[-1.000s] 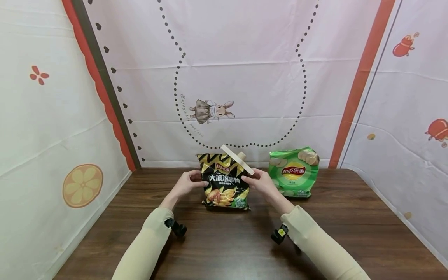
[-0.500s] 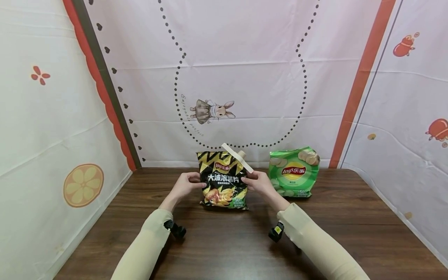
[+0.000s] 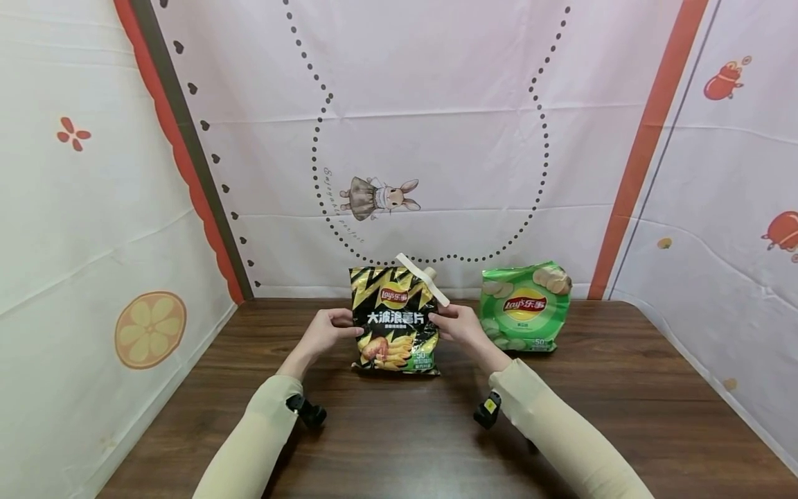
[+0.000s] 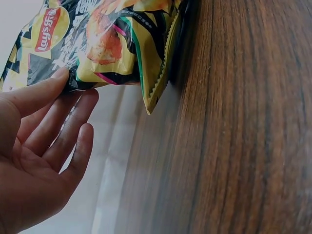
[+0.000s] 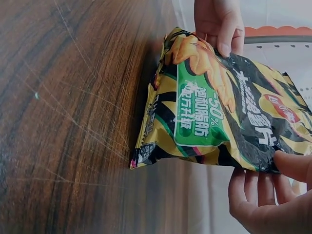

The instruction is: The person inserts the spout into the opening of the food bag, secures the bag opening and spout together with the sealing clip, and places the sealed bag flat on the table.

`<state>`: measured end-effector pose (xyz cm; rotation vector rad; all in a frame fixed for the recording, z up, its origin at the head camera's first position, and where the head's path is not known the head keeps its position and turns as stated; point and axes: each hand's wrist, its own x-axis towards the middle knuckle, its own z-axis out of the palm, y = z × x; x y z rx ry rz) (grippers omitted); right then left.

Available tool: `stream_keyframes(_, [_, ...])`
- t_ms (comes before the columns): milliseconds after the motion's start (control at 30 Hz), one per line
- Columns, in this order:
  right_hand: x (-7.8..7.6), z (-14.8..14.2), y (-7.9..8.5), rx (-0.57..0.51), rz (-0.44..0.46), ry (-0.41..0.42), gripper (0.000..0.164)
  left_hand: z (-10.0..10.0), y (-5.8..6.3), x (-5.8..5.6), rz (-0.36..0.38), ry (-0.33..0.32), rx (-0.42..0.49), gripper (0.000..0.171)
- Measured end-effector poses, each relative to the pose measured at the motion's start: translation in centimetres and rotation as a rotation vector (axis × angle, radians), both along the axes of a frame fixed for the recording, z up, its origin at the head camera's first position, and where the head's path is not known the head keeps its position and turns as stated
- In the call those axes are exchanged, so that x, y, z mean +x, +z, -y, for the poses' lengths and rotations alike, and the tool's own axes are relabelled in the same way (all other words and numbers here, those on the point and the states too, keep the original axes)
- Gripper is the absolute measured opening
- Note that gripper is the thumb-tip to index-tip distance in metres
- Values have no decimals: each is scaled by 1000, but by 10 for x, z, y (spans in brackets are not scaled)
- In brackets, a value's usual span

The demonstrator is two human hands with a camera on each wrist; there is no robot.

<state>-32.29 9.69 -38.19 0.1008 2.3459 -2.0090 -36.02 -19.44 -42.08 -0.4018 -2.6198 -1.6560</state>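
Toward the far side of the surface (image 3: 399, 450), a black bag (image 3: 389, 319) is held upright between two hands, its printed front facing the near side. The left hand (image 3: 321, 334) pinches its left edge, thumb on the front and fingers behind; in the left wrist view the fingers are slightly parted. The right hand (image 3: 466, 327) pinches the right edge the same way. Whether the bag's bottom touches the surface is hard to tell.

A pale bar (image 3: 414, 271) slants across its upper right corner, a short peg (image 3: 431, 273) behind it. To the right, well apart, a green bag (image 3: 526, 312) stands near the far edge. Printed cloth (image 3: 436, 159) hangs beyond.
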Motion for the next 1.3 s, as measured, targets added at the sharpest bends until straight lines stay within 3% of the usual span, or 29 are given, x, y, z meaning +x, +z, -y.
stream_keyframes(300, [-4,1,-4,-17,24,-4,43,5,2,2,7,-16,-5,33])
stream_keyframes(633, [-7,4,-16,-115,69,64,44,16,-3,3,50,-5,10,37])
stream_keyframes(900, [-7,8,-22,-98,85,85,52,18,-1,7,78,-12,35,37])
stream_keyframes(1300, [-9,13,-26,-147,112,71,46,23,-9,-1,109,28,41,39])
